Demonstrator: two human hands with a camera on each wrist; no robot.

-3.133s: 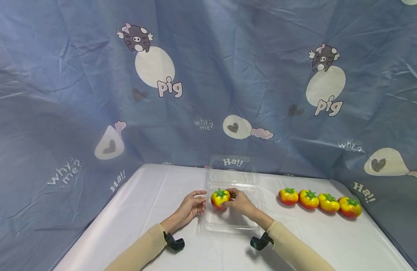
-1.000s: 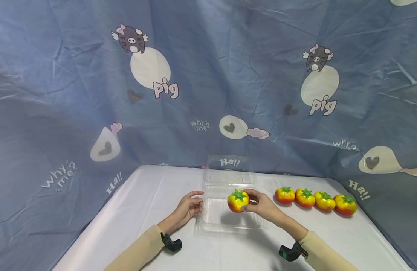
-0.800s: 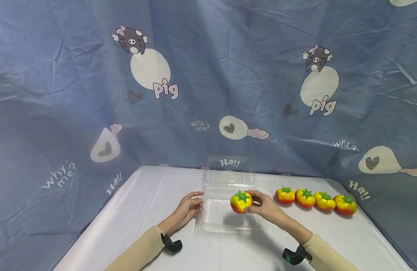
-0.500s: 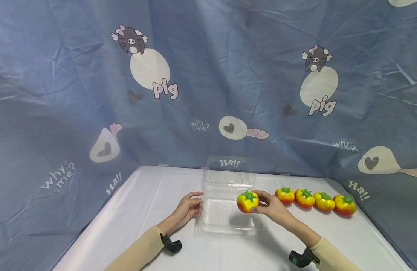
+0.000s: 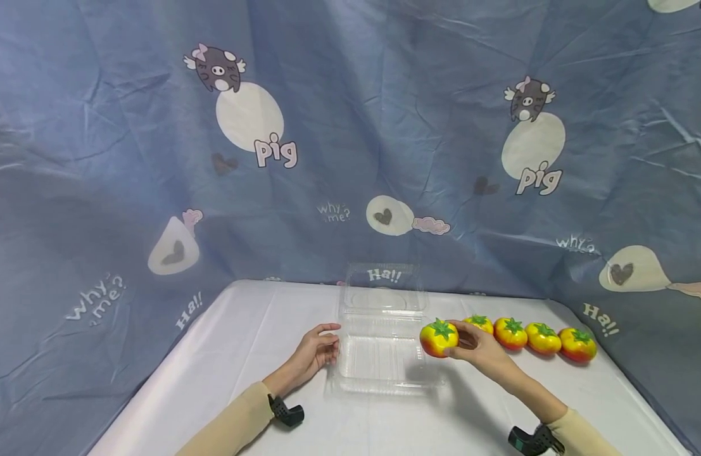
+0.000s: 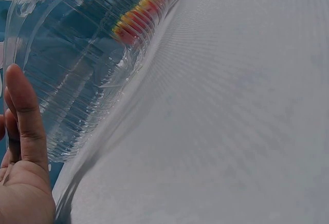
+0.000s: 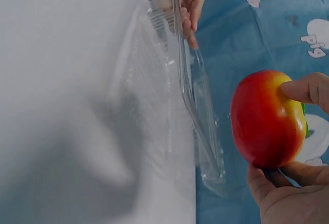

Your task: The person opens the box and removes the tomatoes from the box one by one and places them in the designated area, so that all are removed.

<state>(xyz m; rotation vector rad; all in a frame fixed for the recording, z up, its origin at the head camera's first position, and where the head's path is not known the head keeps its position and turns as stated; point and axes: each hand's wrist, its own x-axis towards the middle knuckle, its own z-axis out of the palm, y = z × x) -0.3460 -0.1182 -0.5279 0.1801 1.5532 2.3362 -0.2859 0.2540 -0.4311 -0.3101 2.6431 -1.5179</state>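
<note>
A yellow-and-red toy tomato point(image 5: 438, 338) with a green leafy top is gripped between the thumb and fingers of my right hand point(image 5: 480, 348). It is held above the right rim of a clear plastic clamshell box point(image 5: 378, 358), and its shadow falls below. In the right wrist view, the tomato's point(image 7: 267, 118) smooth red underside faces the camera, apart from the box. At the box's left side, my left hand point(image 5: 311, 354) has relaxed fingers along the wall; the left wrist view shows an extended finger point(image 6: 28, 116) against the clear plastic. The lid point(image 5: 381, 291) stands raised at the back.
Several more toy tomatoes point(image 5: 544, 339) sit in a row at the right of the white-covered table point(image 5: 282, 329); the leftmost is partly behind my right hand. A blue printed curtain point(image 5: 327, 126) hangs behind the table.
My right hand has carried the tomato rightward, from over the box's left part to its right rim. The left hand has stayed beside the box. The view has shifted slightly.
</note>
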